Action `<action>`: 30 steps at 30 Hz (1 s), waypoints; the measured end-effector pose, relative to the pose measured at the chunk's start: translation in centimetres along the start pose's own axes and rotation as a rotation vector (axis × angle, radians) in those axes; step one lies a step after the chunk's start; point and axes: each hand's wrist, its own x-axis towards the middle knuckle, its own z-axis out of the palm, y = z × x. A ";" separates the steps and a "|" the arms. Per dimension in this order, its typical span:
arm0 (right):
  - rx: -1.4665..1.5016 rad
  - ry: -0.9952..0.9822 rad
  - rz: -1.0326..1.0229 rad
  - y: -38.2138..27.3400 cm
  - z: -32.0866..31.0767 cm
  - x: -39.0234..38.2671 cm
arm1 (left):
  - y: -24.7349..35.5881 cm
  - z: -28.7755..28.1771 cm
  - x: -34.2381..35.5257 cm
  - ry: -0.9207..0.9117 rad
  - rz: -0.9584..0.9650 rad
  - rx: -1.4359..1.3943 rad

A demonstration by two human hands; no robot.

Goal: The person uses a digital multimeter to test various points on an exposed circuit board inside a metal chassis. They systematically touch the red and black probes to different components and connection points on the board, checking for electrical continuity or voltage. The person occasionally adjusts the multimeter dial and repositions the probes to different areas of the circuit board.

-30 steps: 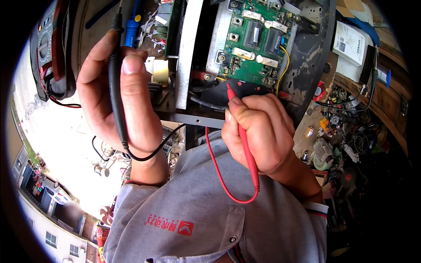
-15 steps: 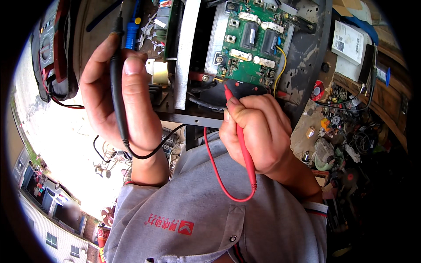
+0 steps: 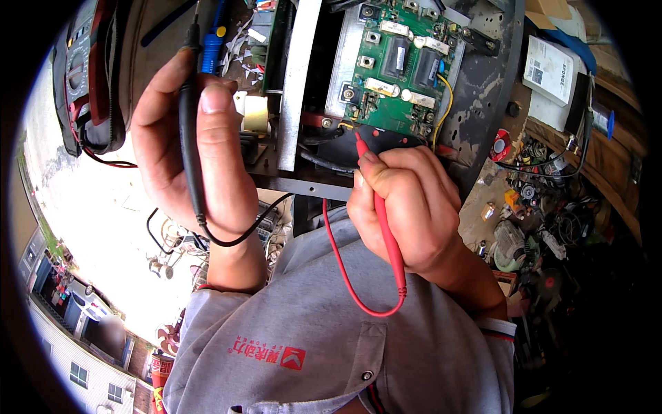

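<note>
Red probe point(image 3: 378, 207), a slim plastic rod, is pinched pen-style in the clenched right hand point(image 3: 407, 207); its tip is set at the lower edge of the green circuit board point(image 3: 400, 69). Black probe point(image 3: 189, 138) is gripped upright in the left hand point(image 3: 193, 152), fingers wrapped. A grey metal bracket point(image 3: 296, 83) is seen between them.

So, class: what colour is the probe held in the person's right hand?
Red, with a red lead; the probe in the right hand shows best in the head view.
</note>
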 end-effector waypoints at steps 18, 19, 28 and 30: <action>0.015 0.001 0.027 -0.1 0.0 0.1 | 0.2 -0.2 -0.1 -0.026 0.006 0.060; 0.017 0.004 0.032 -0.1 -0.1 0.1 | 0.2 -0.1 -0.1 -0.029 0.006 0.056; 0.050 0.009 0.046 -0.2 -0.2 0.2 | 0.2 -0.3 0.0 -0.041 0.007 0.057; 0.067 -0.015 0.059 -0.3 -0.5 0.2 | 0.3 -0.1 -0.1 -0.027 0.014 0.073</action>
